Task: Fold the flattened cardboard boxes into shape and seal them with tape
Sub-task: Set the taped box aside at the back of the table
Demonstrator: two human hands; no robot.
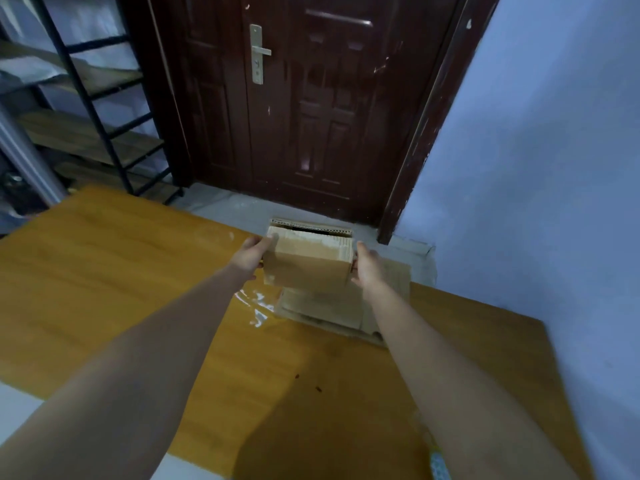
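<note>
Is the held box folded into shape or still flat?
Folded into shape: the box shows a top and front face between the left hand and right hand.

Two bare forearms reach straight out from the person, almost parallel, wrists level. The left hand [250,253] grips the left end of a cardboard box [306,263], thumb on top, fingers curled round its side. The right hand [367,268] grips the box's right end likewise, held opposite the left hand.
</note>
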